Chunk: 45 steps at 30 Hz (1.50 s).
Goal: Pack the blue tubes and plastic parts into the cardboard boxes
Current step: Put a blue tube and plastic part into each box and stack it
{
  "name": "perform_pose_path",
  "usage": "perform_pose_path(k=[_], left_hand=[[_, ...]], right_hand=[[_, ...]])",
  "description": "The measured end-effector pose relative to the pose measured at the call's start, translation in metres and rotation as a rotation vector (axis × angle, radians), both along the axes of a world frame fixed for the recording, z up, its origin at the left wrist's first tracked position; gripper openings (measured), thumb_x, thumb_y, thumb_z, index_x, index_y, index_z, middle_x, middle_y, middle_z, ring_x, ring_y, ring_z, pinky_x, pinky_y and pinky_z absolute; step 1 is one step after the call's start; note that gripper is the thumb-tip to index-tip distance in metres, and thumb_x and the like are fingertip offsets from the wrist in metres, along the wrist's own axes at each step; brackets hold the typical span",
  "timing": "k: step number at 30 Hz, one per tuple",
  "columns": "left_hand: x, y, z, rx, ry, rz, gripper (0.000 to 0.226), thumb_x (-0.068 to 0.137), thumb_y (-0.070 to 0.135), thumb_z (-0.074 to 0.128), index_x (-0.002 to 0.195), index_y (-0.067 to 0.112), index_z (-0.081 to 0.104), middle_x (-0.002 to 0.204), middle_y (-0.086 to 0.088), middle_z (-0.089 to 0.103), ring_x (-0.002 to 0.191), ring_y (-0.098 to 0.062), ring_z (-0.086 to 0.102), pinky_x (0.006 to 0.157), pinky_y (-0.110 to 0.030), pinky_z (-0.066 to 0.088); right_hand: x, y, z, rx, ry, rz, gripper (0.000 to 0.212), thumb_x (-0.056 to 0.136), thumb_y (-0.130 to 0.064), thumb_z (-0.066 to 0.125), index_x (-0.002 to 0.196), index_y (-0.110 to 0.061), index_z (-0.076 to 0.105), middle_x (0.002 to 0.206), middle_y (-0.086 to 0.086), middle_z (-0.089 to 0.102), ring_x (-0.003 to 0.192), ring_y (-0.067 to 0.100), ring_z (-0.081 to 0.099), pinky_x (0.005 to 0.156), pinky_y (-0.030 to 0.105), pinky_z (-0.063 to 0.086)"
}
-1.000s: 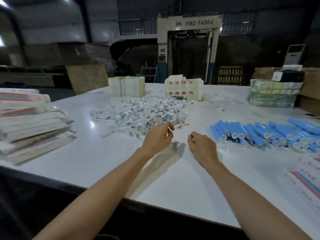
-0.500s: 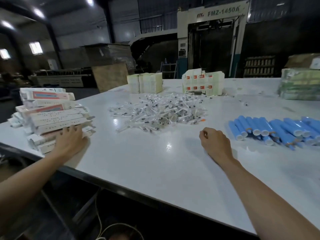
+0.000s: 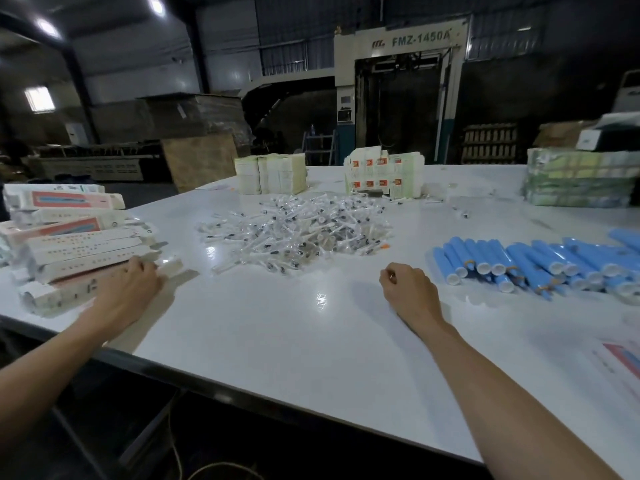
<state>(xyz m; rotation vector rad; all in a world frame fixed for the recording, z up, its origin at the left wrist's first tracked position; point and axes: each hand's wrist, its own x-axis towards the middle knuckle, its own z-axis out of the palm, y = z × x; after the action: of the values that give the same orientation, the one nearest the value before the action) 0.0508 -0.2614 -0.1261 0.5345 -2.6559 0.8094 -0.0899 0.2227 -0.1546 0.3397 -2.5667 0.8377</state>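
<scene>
Stock on table point(image 3: 311, 358): cardboard boxes point(image 3: 79, 244) stacked at left edge, left hand point(image 3: 128, 289) curled over a low one; plastic parts point(image 3: 298, 233) heaped mid-table; blue tubes point(image 3: 540, 265) loose at right edge. The right hand point(image 3: 408, 292) is fisted, contents untellable. Packing apparently barely begun.

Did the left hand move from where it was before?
Yes. The left hand went left, away from the parts pile in the middle of the table, and now touches the boxes.

On table point(image 3: 311, 341): boxes point(image 3: 76, 244) left, plastic parts point(image 3: 298, 233) centre, tubes point(image 3: 540, 265) right.
</scene>
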Motion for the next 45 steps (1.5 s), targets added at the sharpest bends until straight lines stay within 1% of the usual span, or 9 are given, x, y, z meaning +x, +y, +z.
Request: perform_pose_path(k=[4,6,9,14,22,33,40,43,45], left_hand=[[-0.023,0.034,0.018,0.2,0.171,-0.252,0.025,0.097,-0.002,0.07,0.12,0.0,0.06,0.118,-0.033,0.059,0.09,-0.045,0.063,0.058,-0.056,0.059],[-0.034,0.069,0.034,0.566,0.35,-0.381,0.014,0.113,0.024,0.05,0.124,0.014,0.047,0.124,-0.031,0.063,0.091,-0.044,0.066,0.067,-0.057,0.057],[-0.048,0.129,0.056,1.287,0.356,-0.556,0.045,0.11,0.064,0.034,0.119,0.026,0.057,0.108,-0.015,0.077,0.081,-0.031,0.076,0.073,-0.047,0.058],[-0.084,0.225,0.054,1.982,0.067,-0.785,0.065,0.101,0.071,0.044,0.134,0.018,0.064,0.118,-0.011,0.081,0.091,-0.031,0.081,0.067,-0.034,0.065],[-0.135,0.329,0.019,2.538,0.053,-0.764,0.045,0.114,0.036,0.05,0.138,0.0,0.061,0.121,-0.026,0.076,0.092,-0.034,0.079,0.076,-0.039,0.067],[-0.125,0.322,-0.007,2.869,0.071,-0.539,0.04,0.107,0.036,0.048,0.121,0.003,0.067,0.105,-0.02,0.076,0.067,-0.027,0.069,0.062,-0.034,0.062],[-0.13,0.325,-0.013,2.83,0.091,-0.549,0.046,0.105,0.035,0.049,0.107,0.005,0.083,0.112,-0.017,0.078,0.077,-0.029,0.075,0.081,-0.042,0.063],[-0.131,0.324,-0.01,2.778,0.116,-0.588,0.039,0.109,0.032,0.046,0.123,0.005,0.069,0.121,-0.019,0.078,0.092,-0.032,0.079,0.099,-0.047,0.061],[-0.129,0.324,-0.006,2.753,0.115,-0.617,0.037,0.111,0.031,0.046,0.126,0.005,0.067,0.121,-0.018,0.079,0.099,-0.034,0.08,0.094,-0.046,0.064]], right_hand=[[-0.004,-0.001,-0.002,0.001,0.016,-0.067,0.029,0.104,-0.025,0.047,0.079,-0.013,0.054,0.071,0.005,0.058,0.071,0.034,0.054,0.06,0.036,0.036],[-0.006,-0.003,0.0,0.012,0.082,-0.135,0.023,0.104,-0.022,0.048,0.089,-0.012,0.062,0.083,0.006,0.063,0.079,0.031,0.055,0.063,0.035,0.034],[-0.01,0.005,0.003,0.108,0.189,-0.213,0.02,0.099,-0.013,0.053,0.113,-0.008,0.067,0.112,0.011,0.064,0.107,0.03,0.056,0.079,0.04,0.04],[-0.02,0.031,-0.006,0.226,0.072,-0.271,0.039,0.096,-0.009,0.055,0.135,-0.003,0.06,0.151,0.016,0.047,0.144,0.034,0.04,0.112,0.042,0.035],[-0.021,0.039,-0.008,0.342,-0.069,-0.388,0.025,0.098,-0.008,0.052,0.12,-0.011,0.065,0.131,0.007,0.06,0.129,0.029,0.05,0.102,0.036,0.039],[0.006,0.039,0.011,0.4,-0.094,-0.409,0.03,0.098,0.002,0.056,0.127,-0.007,0.053,0.14,0.016,0.046,0.12,0.029,0.056,0.091,0.032,0.051],[0.044,0.057,0.029,0.59,-0.244,-0.45,0.049,0.103,-0.008,0.051,0.15,-0.009,0.038,0.144,0.015,0.048,0.124,0.027,0.059,0.089,0.033,0.05],[0.055,0.065,0.036,0.7,-0.321,-0.468,0.036,0.101,-0.011,0.05,0.137,-0.016,0.051,0.128,0.004,0.061,0.117,0.023,0.062,0.082,0.033,0.046],[0.055,0.062,0.041,0.65,-0.315,-0.481,0.029,0.101,-0.014,0.053,0.13,-0.017,0.056,0.124,0.002,0.064,0.114,0.023,0.063,0.079,0.032,0.045]])
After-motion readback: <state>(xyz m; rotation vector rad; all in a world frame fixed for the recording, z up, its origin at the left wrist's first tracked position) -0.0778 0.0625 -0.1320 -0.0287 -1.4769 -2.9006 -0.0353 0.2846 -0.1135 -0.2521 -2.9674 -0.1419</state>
